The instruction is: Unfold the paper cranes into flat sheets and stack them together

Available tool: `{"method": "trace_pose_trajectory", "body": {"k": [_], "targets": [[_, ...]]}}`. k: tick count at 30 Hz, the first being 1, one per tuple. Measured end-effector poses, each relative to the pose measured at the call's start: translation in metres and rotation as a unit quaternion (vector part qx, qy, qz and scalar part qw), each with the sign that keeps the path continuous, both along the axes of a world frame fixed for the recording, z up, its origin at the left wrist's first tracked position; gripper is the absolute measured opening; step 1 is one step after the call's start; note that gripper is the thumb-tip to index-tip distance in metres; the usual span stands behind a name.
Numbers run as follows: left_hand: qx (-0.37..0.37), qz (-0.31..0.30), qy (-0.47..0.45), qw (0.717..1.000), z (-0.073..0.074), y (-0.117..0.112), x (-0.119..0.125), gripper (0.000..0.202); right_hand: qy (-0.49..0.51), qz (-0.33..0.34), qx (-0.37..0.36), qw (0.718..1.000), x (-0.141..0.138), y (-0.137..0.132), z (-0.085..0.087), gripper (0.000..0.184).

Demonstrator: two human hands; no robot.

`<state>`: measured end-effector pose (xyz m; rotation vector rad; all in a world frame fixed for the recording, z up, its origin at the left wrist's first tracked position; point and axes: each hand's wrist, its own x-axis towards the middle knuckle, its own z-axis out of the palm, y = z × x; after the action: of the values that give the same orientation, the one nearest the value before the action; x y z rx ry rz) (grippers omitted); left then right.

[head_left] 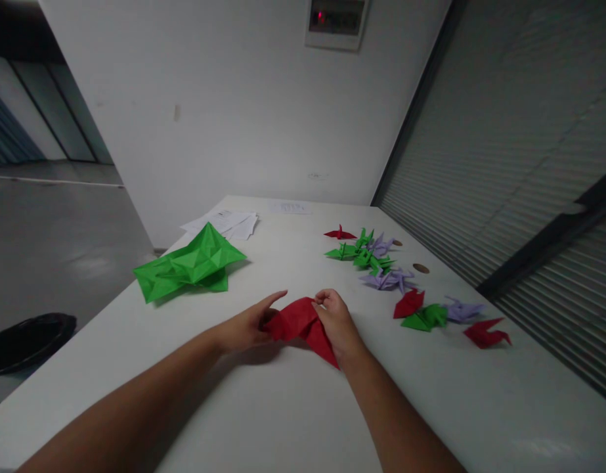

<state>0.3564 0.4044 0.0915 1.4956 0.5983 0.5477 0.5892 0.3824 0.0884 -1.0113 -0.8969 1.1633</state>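
A creased sheet of red paper (pixel 299 318) is held between my two hands, just above the white table (pixel 278 407). At its left end, my left hand (pixel 251 323) grips the edge, with the index finger stretched out away from the paper. My right hand (pixel 336 322) pinches the right side, its thumb and fingers curled at the upper edge. One corner of the paper hangs down below the right hand. Parts of the sheet are hidden behind the fingers.
Creased green paper sheets (pixel 197 263) lie at the left. Folded green paper cranes (pixel 369 257), purple cranes (pixel 389 280) and a red crane (pixel 487 334) line the right side. Printed papers (pixel 228 223) lie at the back. A black-lined bin (pixel 29 341) stands off the left edge.
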Motion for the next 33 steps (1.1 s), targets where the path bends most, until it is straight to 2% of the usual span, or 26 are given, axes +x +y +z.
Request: {"method": "trace_pose_trajectory", "body": {"k": [4, 8, 12, 16, 19, 24, 30, 33], "targets": [[-0.08, -0.082, -0.025, 0.993, 0.005, 0.001, -0.011, 0.109, 0.044, 0.109, -0.057, 0.991, 0.007, -0.002, 0.007, 0.039], [-0.113, -0.143, -0.052, 0.982, 0.007, 0.003, -0.019, 0.107, 0.057, 0.157, -0.075, 0.983, 0.009, -0.005, 0.012, 0.041], [-0.154, -0.172, -0.096, 0.968, 0.004, 0.002, -0.02, 0.109, 0.053, 0.148, -0.06, 0.986, 0.008, -0.006, 0.018, 0.038], [-0.168, -0.189, -0.125, 0.959, -0.001, 0.002, -0.021, 0.107, 0.059, 0.106, -0.01, 0.993, 0.007, -0.007, 0.021, 0.035], [-0.185, -0.197, -0.151, 0.951, -0.002, 0.003, -0.021, 0.108, 0.066, 0.105, 0.018, 0.992, 0.005, -0.006, 0.02, 0.035], [-0.217, -0.145, -0.196, 0.945, -0.004, 0.006, -0.021, 0.106, 0.053, 0.119, 0.025, 0.991, 0.001, -0.005, 0.017, 0.036], [-0.202, -0.052, -0.27, 0.94, -0.006, 0.004, -0.024, 0.09, 0.115, 0.144, -0.025, 0.983, -0.003, -0.01, 0.017, 0.039], [-0.197, -0.026, -0.298, 0.934, -0.002, 0.003, -0.023, 0.074, 0.128, 0.138, -0.047, 0.981, -0.004, -0.01, 0.015, 0.039]]}}
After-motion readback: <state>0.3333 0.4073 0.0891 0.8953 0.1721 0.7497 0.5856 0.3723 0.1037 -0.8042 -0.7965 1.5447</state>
